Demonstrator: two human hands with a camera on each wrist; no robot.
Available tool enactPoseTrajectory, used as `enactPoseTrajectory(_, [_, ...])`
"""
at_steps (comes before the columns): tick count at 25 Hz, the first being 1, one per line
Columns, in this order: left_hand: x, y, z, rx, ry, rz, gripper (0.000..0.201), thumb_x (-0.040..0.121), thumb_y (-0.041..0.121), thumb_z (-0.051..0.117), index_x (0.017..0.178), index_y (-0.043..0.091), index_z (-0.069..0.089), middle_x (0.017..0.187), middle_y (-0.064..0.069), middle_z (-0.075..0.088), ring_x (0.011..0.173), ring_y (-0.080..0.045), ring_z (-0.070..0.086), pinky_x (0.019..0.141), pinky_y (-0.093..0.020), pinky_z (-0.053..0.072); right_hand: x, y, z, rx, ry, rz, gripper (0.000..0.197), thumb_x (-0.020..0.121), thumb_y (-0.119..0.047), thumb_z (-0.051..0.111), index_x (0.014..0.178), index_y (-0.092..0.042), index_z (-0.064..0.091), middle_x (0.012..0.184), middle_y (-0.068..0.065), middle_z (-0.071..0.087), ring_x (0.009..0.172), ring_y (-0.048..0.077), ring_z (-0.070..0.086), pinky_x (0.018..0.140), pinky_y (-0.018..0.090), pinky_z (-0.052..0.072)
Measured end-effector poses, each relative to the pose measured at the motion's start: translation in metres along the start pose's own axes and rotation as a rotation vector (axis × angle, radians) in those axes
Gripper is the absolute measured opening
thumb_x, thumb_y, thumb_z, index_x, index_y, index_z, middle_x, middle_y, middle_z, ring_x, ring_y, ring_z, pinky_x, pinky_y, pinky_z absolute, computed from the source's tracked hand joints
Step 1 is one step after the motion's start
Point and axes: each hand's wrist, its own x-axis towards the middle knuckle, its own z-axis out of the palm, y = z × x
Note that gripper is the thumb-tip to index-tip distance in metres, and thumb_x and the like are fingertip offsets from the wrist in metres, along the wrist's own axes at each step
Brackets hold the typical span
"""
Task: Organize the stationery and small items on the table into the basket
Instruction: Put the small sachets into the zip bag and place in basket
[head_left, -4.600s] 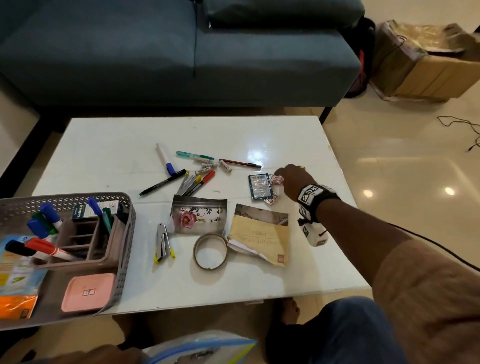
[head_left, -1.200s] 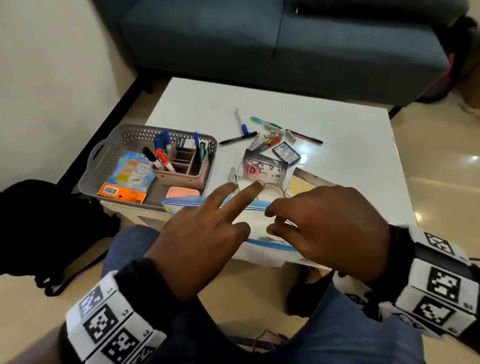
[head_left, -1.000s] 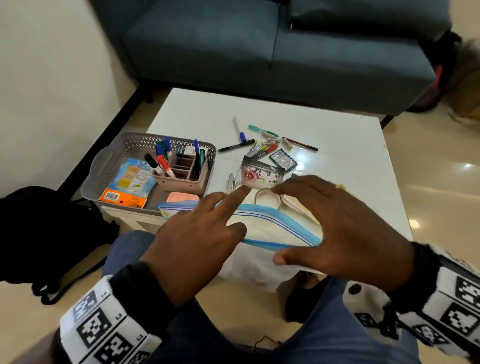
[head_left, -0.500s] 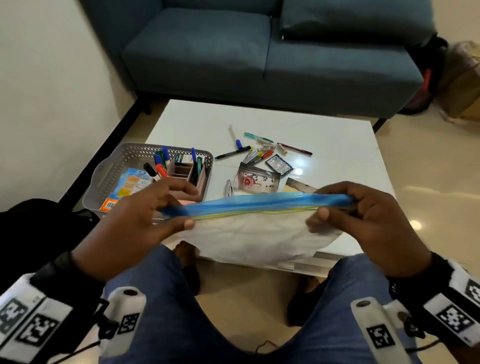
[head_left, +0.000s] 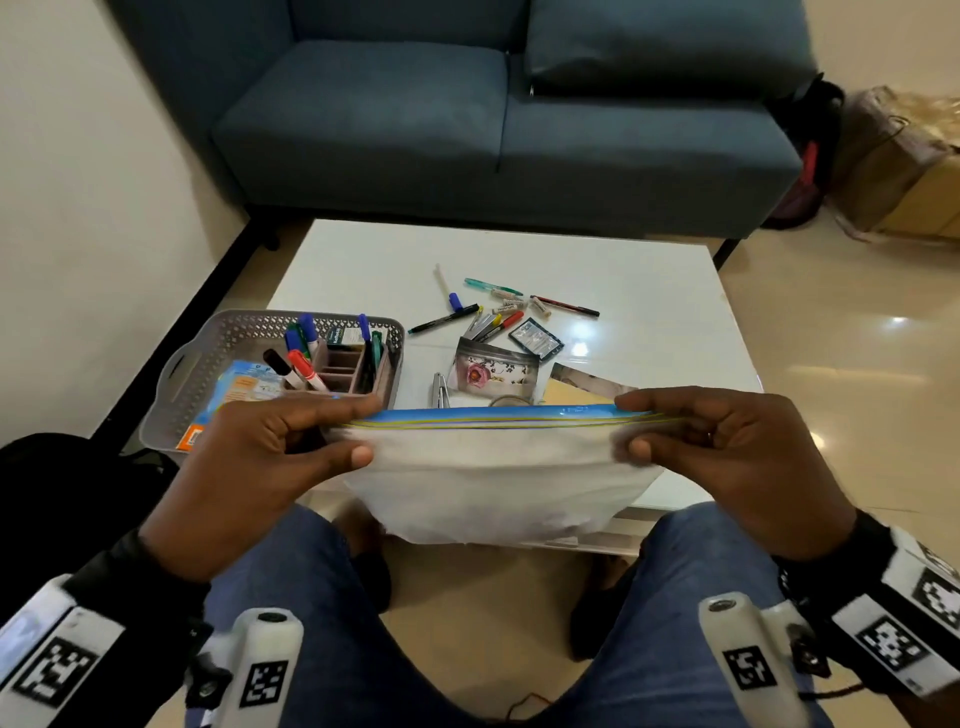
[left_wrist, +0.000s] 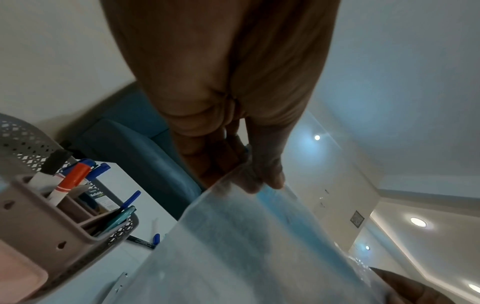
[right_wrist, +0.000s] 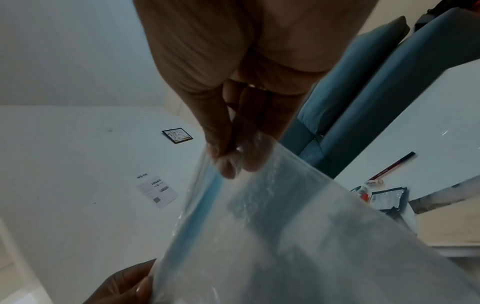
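I hold a clear zip bag (head_left: 493, 478) with a blue seal strip stretched level above my lap, in front of the table's near edge. My left hand (head_left: 332, 436) pinches its left end (left_wrist: 259, 185) between thumb and fingers. My right hand (head_left: 644, 431) pinches the right end (right_wrist: 233, 162) the same way. The grey basket (head_left: 208, 358) stands on the table's near left, holding a brown organiser with markers (head_left: 304, 364) and an orange-and-blue packet. Loose pens (head_left: 483, 317) lie in the table's middle.
On the white table (head_left: 649, 312) also lie a patterned pouch (head_left: 493, 371), a small dark packet (head_left: 535, 338), a metal clip (head_left: 439, 389), a tape ring and a brown envelope partly behind the bag. A blue sofa (head_left: 493, 130) stands beyond. A black bag lies on the floor at left.
Both hands moved from lying over the bag on my lap to pinching its two ends. They lifted it and pulled the seal strip straight and taut.
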Motion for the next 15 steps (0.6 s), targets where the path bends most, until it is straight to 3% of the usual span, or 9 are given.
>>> enactPoseTrajectory(3, [0.003,-0.006,0.005,0.085,0.016,0.035,0.032,0.077,0.026,0.072,0.109,0.024,0.076,0.111,0.011,0.074,0.111,-0.004,0.065,0.094,-0.024,0.052,0.003,0.003,0.000,-0.103,0.060,-0.015,0.018,0.079,-0.005,0.076,0.093,-0.017,0.077,0.078,0.003,0.077,0.078,0.025,0.075,0.081,0.033,0.060])
enactPoseTrajectory(7, [0.008,-0.009,0.005,0.254,0.056,0.093,0.017,0.082,0.041,0.062,0.089,0.032,0.074,0.091,0.010,0.068,0.090,-0.007,0.064,0.076,-0.027,0.050,0.005,0.007,-0.007,-0.325,0.159,-0.112,0.009,0.077,-0.023,0.077,0.086,-0.023,0.078,0.089,-0.004,0.072,0.086,0.015,0.068,0.074,0.026,0.057])
enactPoseTrajectory(10, [0.012,-0.010,0.003,0.281,-0.012,0.095,0.027,0.089,0.052,0.059,0.088,0.029,0.072,0.096,0.007,0.066,0.094,-0.010,0.063,0.077,-0.033,0.052,0.004,0.005,-0.014,-0.310,0.104,-0.061,0.006,0.081,-0.022,0.073,0.084,-0.025,0.077,0.083,-0.007,0.075,0.080,0.015,0.068,0.074,0.025,0.055])
enactPoseTrajectory(12, [0.016,-0.010,0.001,0.218,-0.097,0.008,0.037,0.088,0.057,0.058,0.094,0.025,0.074,0.097,0.005,0.072,0.092,-0.008,0.065,0.081,-0.040,0.055,0.005,0.006,-0.016,-0.229,0.035,0.002,0.012,0.085,-0.026,0.067,0.083,-0.020,0.078,0.081,-0.002,0.076,0.083,0.021,0.068,0.080,0.033,0.053])
enactPoseTrajectory(15, [0.020,-0.001,0.004,0.305,-0.126,-0.013,0.020,0.096,0.039,0.057,0.110,0.034,0.070,0.109,0.016,0.070,0.102,0.000,0.062,0.091,-0.044,0.053,0.008,0.012,-0.013,-0.027,-0.002,0.094,0.024,0.091,-0.023,0.061,0.080,-0.005,0.072,0.083,0.012,0.072,0.088,0.026,0.065,0.088,0.048,0.049])
